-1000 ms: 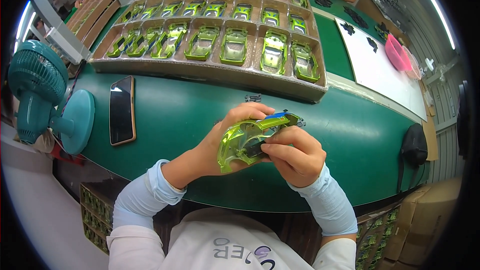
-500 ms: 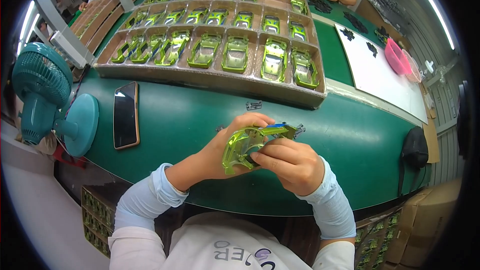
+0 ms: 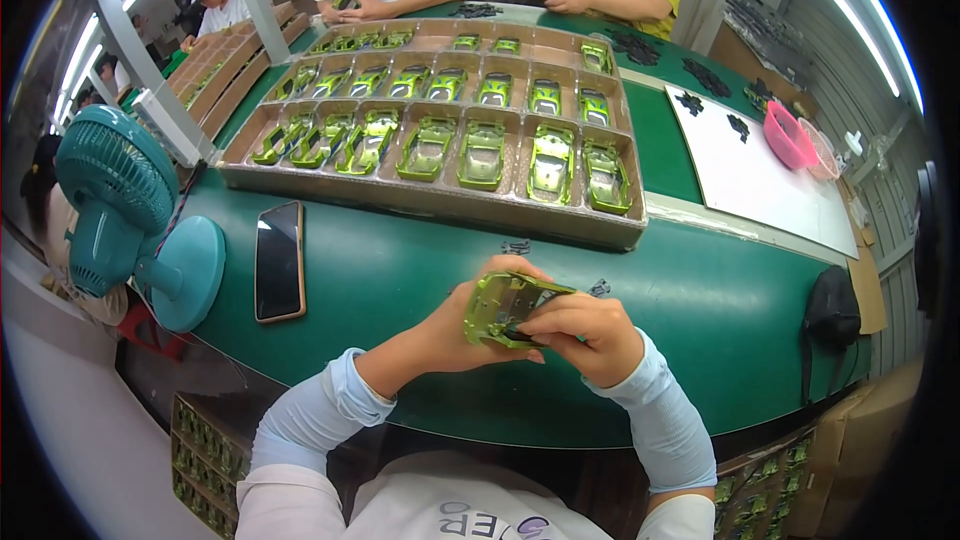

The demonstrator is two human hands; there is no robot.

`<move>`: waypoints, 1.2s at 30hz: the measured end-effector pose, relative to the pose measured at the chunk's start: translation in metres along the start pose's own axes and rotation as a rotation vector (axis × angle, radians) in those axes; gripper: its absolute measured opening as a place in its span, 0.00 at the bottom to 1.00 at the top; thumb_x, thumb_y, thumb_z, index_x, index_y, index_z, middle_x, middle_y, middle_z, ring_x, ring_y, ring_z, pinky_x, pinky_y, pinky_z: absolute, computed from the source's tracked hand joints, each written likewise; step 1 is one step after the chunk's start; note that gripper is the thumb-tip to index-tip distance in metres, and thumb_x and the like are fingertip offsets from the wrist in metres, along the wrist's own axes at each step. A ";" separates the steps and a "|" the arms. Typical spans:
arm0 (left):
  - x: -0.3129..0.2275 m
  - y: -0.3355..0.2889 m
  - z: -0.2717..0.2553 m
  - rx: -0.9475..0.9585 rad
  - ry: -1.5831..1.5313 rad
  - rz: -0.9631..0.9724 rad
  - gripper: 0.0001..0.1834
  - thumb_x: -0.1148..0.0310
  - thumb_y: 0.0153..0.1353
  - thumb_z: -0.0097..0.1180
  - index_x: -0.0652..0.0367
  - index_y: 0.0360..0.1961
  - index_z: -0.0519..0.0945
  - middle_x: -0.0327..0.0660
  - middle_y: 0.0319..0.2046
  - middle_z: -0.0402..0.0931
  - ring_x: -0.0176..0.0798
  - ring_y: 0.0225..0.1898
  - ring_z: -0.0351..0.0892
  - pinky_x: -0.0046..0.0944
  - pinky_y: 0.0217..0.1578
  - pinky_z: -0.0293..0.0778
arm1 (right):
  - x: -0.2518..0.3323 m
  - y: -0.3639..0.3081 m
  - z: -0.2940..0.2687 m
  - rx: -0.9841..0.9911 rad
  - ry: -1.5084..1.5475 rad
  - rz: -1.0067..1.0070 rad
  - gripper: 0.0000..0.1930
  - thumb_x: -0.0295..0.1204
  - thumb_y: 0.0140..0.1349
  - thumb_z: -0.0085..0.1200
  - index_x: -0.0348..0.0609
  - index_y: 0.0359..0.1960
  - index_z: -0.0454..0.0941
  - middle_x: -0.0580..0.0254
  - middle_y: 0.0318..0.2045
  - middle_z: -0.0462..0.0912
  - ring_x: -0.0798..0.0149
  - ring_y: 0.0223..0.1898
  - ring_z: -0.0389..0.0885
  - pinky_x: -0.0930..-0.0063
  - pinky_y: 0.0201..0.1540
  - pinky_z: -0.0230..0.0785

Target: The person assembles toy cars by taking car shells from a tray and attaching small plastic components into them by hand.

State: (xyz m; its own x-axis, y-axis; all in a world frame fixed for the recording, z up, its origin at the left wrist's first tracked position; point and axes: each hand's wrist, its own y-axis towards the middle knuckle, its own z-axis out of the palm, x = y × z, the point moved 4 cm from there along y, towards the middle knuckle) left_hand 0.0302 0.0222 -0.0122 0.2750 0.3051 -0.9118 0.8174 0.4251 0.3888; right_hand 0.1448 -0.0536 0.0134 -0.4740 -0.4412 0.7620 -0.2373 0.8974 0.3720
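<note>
My left hand [image 3: 447,327] grips a shiny green toy car body shell [image 3: 487,312] above the green table, its hollow inside turned towards me. The fingers and thumb of my right hand [image 3: 592,333] are pinched together at the shell's inner edge. A small black part [image 3: 516,333] shows at those fingertips, against the inside of the shell; its exact shape is partly hidden. Small black plastic pieces lie on the table just past my hands, one beyond the left hand [image 3: 515,247] and one by the right [image 3: 599,288].
A divided tray [image 3: 430,202] of green car shells stands across the table. Left are a phone [image 3: 279,262] and a teal fan [image 3: 185,275]. Right are a white board [image 3: 770,190], a pink basket [image 3: 789,137] and a black cap-like item [image 3: 832,297]. Co-workers sit opposite.
The shell has turned in my hands, showing more of its inside, and my right fingers have shifted along its edge. The whole view has tilted up a little, showing more of the co-workers.
</note>
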 end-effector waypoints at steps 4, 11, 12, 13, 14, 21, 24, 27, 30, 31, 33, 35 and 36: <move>0.002 -0.001 -0.003 -0.013 -0.062 -0.004 0.35 0.75 0.36 0.66 0.56 0.47 0.61 0.39 0.39 0.67 0.35 0.41 0.70 0.33 0.40 0.67 | 0.008 0.001 0.004 -0.066 -0.227 -0.107 0.13 0.17 0.40 0.53 0.39 0.31 0.74 0.57 0.29 0.75 0.55 0.31 0.74 0.70 0.34 0.68; 0.001 -0.001 -0.006 -0.004 0.016 0.001 0.35 0.73 0.35 0.67 0.56 0.46 0.61 0.39 0.39 0.67 0.36 0.41 0.69 0.33 0.40 0.67 | 0.018 0.001 0.010 -0.060 -0.454 -0.196 0.15 0.18 0.36 0.53 0.36 0.31 0.72 0.55 0.28 0.73 0.56 0.29 0.73 0.70 0.32 0.68; 0.000 -0.001 -0.006 0.008 0.008 -0.004 0.36 0.73 0.35 0.67 0.56 0.46 0.61 0.39 0.39 0.67 0.36 0.41 0.69 0.33 0.40 0.67 | 0.019 0.001 0.010 -0.059 -0.444 -0.200 0.15 0.19 0.36 0.54 0.36 0.31 0.72 0.54 0.28 0.73 0.56 0.30 0.73 0.69 0.32 0.68; -0.001 -0.001 -0.006 0.010 0.007 -0.003 0.36 0.73 0.35 0.67 0.56 0.46 0.61 0.39 0.39 0.67 0.36 0.41 0.69 0.33 0.40 0.67 | 0.019 0.001 0.008 -0.060 -0.445 -0.200 0.15 0.19 0.36 0.54 0.36 0.31 0.72 0.54 0.28 0.73 0.56 0.30 0.73 0.69 0.32 0.68; 0.001 -0.001 -0.006 0.008 -0.003 -0.026 0.35 0.72 0.35 0.67 0.56 0.46 0.61 0.39 0.40 0.67 0.35 0.41 0.69 0.33 0.40 0.67 | 0.018 0.001 0.008 -0.032 -0.384 -0.195 0.15 0.19 0.37 0.54 0.35 0.32 0.72 0.54 0.28 0.73 0.55 0.30 0.73 0.69 0.33 0.68; 0.002 0.000 -0.008 -0.065 0.022 -0.139 0.33 0.69 0.34 0.69 0.60 0.42 0.63 0.39 0.35 0.70 0.31 0.36 0.70 0.32 0.38 0.68 | 0.011 0.002 0.006 -0.047 -0.059 -0.001 0.07 0.24 0.51 0.50 0.33 0.32 0.73 0.54 0.26 0.73 0.58 0.28 0.73 0.73 0.31 0.66; 0.000 0.001 -0.008 -0.019 0.099 -0.153 0.33 0.68 0.34 0.69 0.61 0.42 0.63 0.39 0.32 0.71 0.30 0.32 0.71 0.31 0.35 0.69 | 0.006 -0.001 0.008 -0.037 0.188 0.204 0.07 0.26 0.54 0.48 0.32 0.30 0.74 0.57 0.23 0.74 0.63 0.26 0.73 0.76 0.30 0.64; -0.001 0.002 -0.007 0.019 0.186 -0.204 0.33 0.67 0.36 0.68 0.62 0.42 0.62 0.40 0.32 0.71 0.29 0.32 0.71 0.31 0.33 0.70 | 0.001 -0.001 0.008 -0.081 0.247 0.261 0.07 0.26 0.52 0.47 0.33 0.27 0.73 0.57 0.22 0.74 0.62 0.24 0.72 0.76 0.30 0.64; 0.005 0.001 -0.002 -0.055 -0.092 -0.301 0.34 0.67 0.36 0.68 0.63 0.42 0.60 0.41 0.31 0.71 0.30 0.31 0.71 0.32 0.32 0.70 | -0.002 -0.004 0.011 -0.242 0.205 0.290 0.08 0.27 0.54 0.46 0.33 0.26 0.73 0.60 0.21 0.73 0.68 0.23 0.70 0.78 0.28 0.62; 0.006 0.001 0.000 -0.075 -0.085 -0.253 0.34 0.68 0.37 0.68 0.64 0.41 0.59 0.41 0.32 0.70 0.30 0.32 0.71 0.33 0.33 0.71 | -0.003 -0.005 0.012 -0.242 0.205 0.292 0.08 0.27 0.54 0.46 0.33 0.26 0.73 0.60 0.21 0.73 0.68 0.23 0.70 0.78 0.28 0.62; 0.007 0.001 0.000 -0.073 -0.129 -0.292 0.34 0.67 0.37 0.68 0.64 0.42 0.59 0.41 0.32 0.70 0.31 0.32 0.71 0.33 0.32 0.71 | -0.013 -0.009 0.012 -0.294 0.439 0.466 0.09 0.29 0.56 0.45 0.34 0.26 0.72 0.67 0.21 0.72 0.75 0.24 0.67 0.81 0.28 0.60; 0.008 0.001 0.001 -0.063 -0.179 -0.335 0.35 0.66 0.37 0.68 0.65 0.42 0.59 0.42 0.33 0.70 0.31 0.32 0.72 0.32 0.32 0.71 | -0.017 -0.008 0.015 -0.291 0.550 0.492 0.10 0.30 0.57 0.44 0.35 0.27 0.72 0.69 0.21 0.71 0.77 0.25 0.65 0.83 0.28 0.59; 0.009 0.000 -0.002 -0.069 -0.076 -0.380 0.38 0.63 0.36 0.68 0.65 0.44 0.58 0.44 0.36 0.69 0.34 0.35 0.71 0.34 0.35 0.69 | -0.020 -0.009 0.017 -0.286 0.662 0.515 0.10 0.31 0.58 0.43 0.36 0.27 0.71 0.71 0.22 0.70 0.79 0.27 0.64 0.84 0.29 0.58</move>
State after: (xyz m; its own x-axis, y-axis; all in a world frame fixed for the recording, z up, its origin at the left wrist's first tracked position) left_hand 0.0319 0.0269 -0.0200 -0.0020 0.0523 -0.9986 0.8331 0.5525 0.0272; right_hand 0.1418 -0.0526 -0.0141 0.1455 0.0313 0.9889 0.1330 0.9898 -0.0509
